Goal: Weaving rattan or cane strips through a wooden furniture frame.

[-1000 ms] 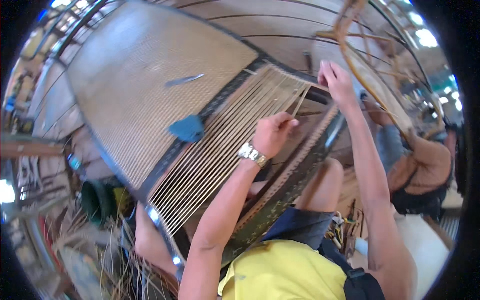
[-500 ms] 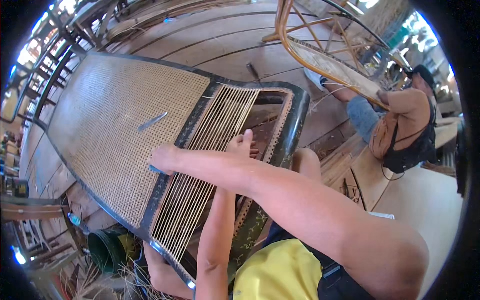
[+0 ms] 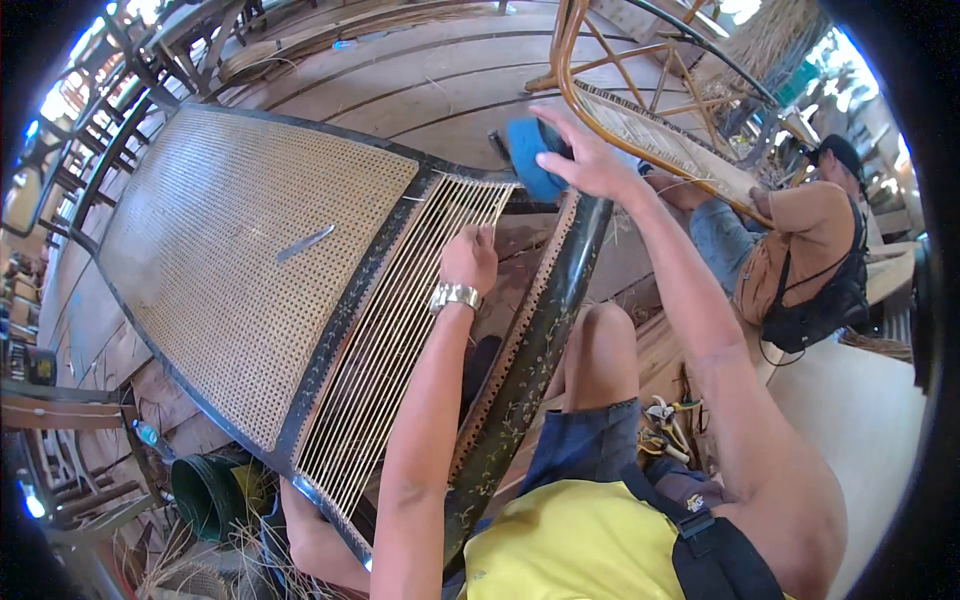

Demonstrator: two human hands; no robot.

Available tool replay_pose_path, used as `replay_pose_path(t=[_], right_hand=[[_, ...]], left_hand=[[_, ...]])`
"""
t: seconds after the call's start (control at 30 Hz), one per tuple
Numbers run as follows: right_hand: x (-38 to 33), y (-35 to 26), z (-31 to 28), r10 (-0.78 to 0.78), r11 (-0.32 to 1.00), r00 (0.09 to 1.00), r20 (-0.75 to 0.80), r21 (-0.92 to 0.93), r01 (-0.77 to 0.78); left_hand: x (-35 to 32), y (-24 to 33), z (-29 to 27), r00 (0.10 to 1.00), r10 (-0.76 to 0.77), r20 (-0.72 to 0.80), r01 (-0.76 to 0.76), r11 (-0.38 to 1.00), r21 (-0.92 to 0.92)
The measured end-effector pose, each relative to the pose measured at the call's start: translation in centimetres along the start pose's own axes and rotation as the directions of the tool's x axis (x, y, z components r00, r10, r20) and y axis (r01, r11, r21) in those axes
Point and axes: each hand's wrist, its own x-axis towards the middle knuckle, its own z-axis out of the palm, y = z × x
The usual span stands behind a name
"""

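A dark frame (image 3: 540, 350) with small gold painted sprigs and a row of holes lies before me. Pale cane strands (image 3: 385, 350) run side by side across its opening, next to a panel of finished cane weave (image 3: 240, 250). My left hand (image 3: 470, 258), with a metal watch (image 3: 456, 297) at the wrist, is closed at the outermost strands and appears to pinch one; its fingertips are partly hidden. Raised over the frame's far right corner, my right hand (image 3: 590, 165) grips a thick blue pad (image 3: 535, 160) between thumb and fingers. A knife (image 3: 305, 243) rests on the woven panel.
At the right, another person (image 3: 800, 250) sits by a bent-wood frame (image 3: 660, 140). Pliers and other hand tools (image 3: 665, 425) lie beside my right knee. A dark green bucket (image 3: 205, 495) stands at lower left near loose cane scraps (image 3: 180, 565). Chair frames crowd the far left.
My right hand has swung from the woven panel up and right, and the blue pad now shows fully. My left hand has moved slightly farther away along the strands, its fingers now curled in.
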Motion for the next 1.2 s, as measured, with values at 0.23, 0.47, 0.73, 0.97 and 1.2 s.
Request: replay_pose_path(t=[0.23,0.47,0.73,0.97,1.2], right_hand=[[-0.3,0.0,3.5,-0.028,0.967,0.985,0.171,-0.246,0.07],[-0.2,-0.3,4.3,-0.114,0.988,0.925,0.363,-0.057,0.144],[-0.5,0.4,4.4,-0.058,0.994,0.919,0.391,-0.062,0.09],[-0.1,0.1,3.4,-0.003,0.983,0.857,0.516,-0.155,0.097],[1.7,4.3,10.4,0.243,0.754,0.881,0.405,-0.651,0.091]], left_hand=[[0.8,3.0,-1.0,0.981,0.056,0.188,-0.082,0.988,0.131],[2.0,0.0,2.1,0.942,0.018,-0.336,0.079,0.959,0.271],[3.0,0.7,2.2,0.899,0.24,-0.367,-0.095,0.924,0.371],[5.2,2.1,1.0,0.994,0.031,-0.1,-0.044,0.991,-0.128],[4.8,2.8,-1.3,0.969,0.047,-0.244,-0.099,0.973,-0.208]])
